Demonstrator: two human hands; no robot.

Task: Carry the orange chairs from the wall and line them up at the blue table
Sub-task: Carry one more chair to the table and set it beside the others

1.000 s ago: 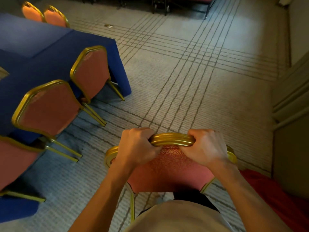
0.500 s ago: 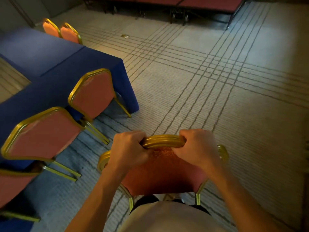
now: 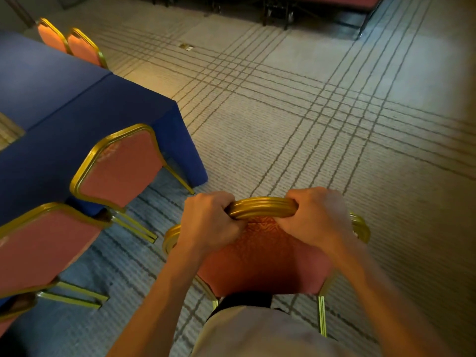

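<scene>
Mid-carry, the left hand and right hand each grip the gold top rail of the orange chair, near the blue bench corner; next it likely needs turning and setting beside the end chair.

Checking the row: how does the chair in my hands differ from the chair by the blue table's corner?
The held chair is gripped at its top rail by the left hand and right hand; the corner chair is untouched. The corner chair stands at the blue table; the held chair is apart from it. Both have orange backs and gold frames.
</scene>
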